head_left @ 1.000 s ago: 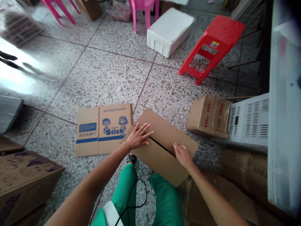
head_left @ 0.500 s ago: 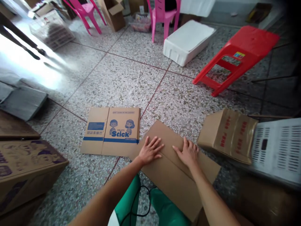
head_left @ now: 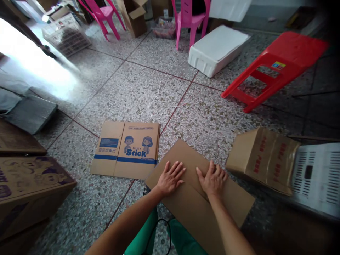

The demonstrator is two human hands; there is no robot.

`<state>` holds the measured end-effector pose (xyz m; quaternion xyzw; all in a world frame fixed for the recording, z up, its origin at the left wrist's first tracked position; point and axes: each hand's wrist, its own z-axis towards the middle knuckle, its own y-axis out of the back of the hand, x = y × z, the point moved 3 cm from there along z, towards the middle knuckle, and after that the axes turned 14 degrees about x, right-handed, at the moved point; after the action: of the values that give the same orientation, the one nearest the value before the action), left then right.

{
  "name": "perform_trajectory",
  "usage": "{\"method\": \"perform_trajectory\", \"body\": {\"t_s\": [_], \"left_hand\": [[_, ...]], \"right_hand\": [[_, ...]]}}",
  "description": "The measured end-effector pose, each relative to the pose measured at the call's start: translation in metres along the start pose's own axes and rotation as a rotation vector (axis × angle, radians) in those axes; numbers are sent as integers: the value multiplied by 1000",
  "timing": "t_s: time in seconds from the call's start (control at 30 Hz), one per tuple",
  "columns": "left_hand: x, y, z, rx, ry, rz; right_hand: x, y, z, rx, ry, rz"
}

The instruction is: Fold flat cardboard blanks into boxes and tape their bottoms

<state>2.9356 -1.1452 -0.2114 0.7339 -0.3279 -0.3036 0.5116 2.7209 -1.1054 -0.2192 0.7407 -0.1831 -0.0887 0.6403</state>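
Note:
Both my hands press on a plain brown cardboard box (head_left: pixel 186 202) in front of my knees; a seam runs across its face. My left hand (head_left: pixel 170 179) lies flat near the box's left corner, fingers spread. On the other side of the seam my right hand (head_left: pixel 212 180) rests on the cardboard, thumb apart and fingers stretched out. Left of the box, a flattened printed carton (head_left: pixel 138 143) lies on the floor, blue "Fruity Stick" print facing up. How the underside of the box is closed is hidden.
To the right stand a taped carton (head_left: pixel 265 159) and a grey plastic crate (head_left: pixel 318 177). A red stool (head_left: pixel 297 49) and a white foam box (head_left: pixel 217 49) are farther off. Printed cartons (head_left: pixel 32 191) stand at left. White strings (head_left: pixel 164 109) lie on the speckled floor.
My view has shifted slightly, so the surroundings appear a little displaced. Both hands stay on the cardboard, with the right hand's fingers slightly repositioned.

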Motion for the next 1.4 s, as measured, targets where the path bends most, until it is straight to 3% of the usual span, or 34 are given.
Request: {"method": "perform_trajectory", "body": {"t_s": [0.2, 0.3, 0.43, 0.67, 0.83, 0.93, 1.0, 1.17, 1.4], "left_hand": [[-4, -10, 8, 38, -123, -2], [-2, -9, 11, 47, -148, -34], [-3, -6, 13, 48, -153, -74], [-15, -5, 17, 13, -71, -64], [-17, -6, 21, 17, -76, -30], [-17, -7, 22, 4, -77, -39], [-16, -8, 22, -7, -80, -59], [-17, -7, 22, -25, -84, -121], [-25, 6, 19, 38, -151, -157]], "right_hand": [[1, -1, 0, -3, -4, 93], [-10, 3, -2, 100, 49, 98], [-28, 4, -15, 316, 243, 44], [-34, 4, -14, 452, 210, 103], [-81, 17, -22, 612, 278, 214], [-113, 24, -39, 656, 273, 172], [-121, 25, -49, 672, 293, 118], [-114, 23, -56, 683, 254, 80], [-103, 24, -61, 711, 132, 53]]}}
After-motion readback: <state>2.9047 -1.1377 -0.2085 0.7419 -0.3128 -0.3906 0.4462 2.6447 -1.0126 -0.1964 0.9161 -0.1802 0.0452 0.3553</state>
